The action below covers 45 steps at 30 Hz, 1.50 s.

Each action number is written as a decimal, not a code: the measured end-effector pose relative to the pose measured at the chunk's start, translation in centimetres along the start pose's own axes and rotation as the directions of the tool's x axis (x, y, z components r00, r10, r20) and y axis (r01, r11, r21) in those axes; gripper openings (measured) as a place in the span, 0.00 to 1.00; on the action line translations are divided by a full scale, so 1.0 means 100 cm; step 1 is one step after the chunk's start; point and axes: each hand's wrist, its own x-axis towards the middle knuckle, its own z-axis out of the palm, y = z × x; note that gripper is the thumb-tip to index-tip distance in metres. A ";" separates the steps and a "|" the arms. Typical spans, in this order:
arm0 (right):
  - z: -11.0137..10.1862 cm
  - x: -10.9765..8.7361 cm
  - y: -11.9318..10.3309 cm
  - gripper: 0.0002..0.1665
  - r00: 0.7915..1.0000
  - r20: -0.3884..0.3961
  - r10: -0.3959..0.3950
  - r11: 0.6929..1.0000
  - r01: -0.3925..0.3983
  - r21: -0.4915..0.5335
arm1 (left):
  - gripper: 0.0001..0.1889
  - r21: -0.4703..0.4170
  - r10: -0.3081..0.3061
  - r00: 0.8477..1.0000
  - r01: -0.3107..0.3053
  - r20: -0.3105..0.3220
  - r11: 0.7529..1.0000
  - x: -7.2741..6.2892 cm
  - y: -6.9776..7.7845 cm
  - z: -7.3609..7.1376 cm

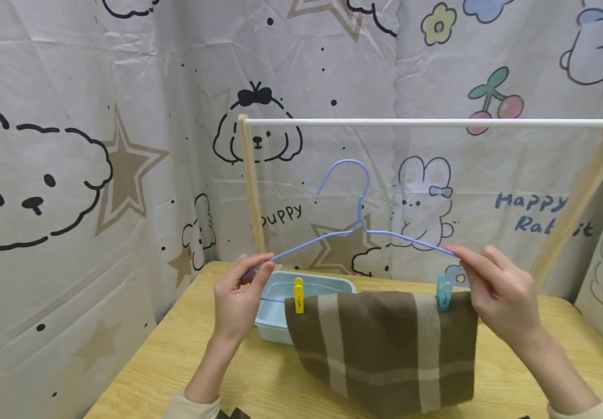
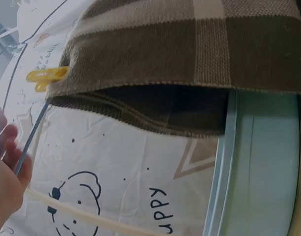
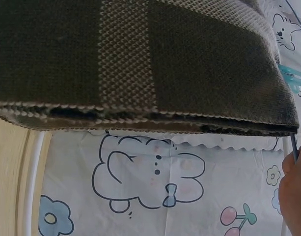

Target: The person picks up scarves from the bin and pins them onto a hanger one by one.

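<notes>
Both hands hold a thin blue-purple clothes hanger (image 1: 327, 235) up in front of me, its hook at the top. My left hand (image 1: 237, 297) pinches the left end, and my right hand (image 1: 506, 294) grips the right end. Over the hanger's lower bar hangs a folded brown cloth (image 1: 380, 349) with pale stripes. A yellow clothespin (image 1: 298, 295) clips it near its left edge, and a teal clothespin (image 1: 443, 293) clips it near the right. In the left wrist view the bar comes out of the cloth (image 2: 140, 54) beside the yellow clothespin (image 2: 48, 75).
A light blue plastic basin (image 1: 275, 333) stands on the wooden table (image 1: 155, 372) behind the cloth's left side. Behind the hanger rises a rack with a white rod (image 1: 427, 123) and wooden posts (image 1: 251, 186). A printed curtain (image 1: 149, 75) hangs at the back and left.
</notes>
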 end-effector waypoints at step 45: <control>-0.025 -0.011 -0.018 0.29 0.998 -0.021 0.061 0.997 -0.060 0.039 | 0.31 0.538 -0.523 0.776 0.290 0.351 0.791 0.013 -0.203 -0.017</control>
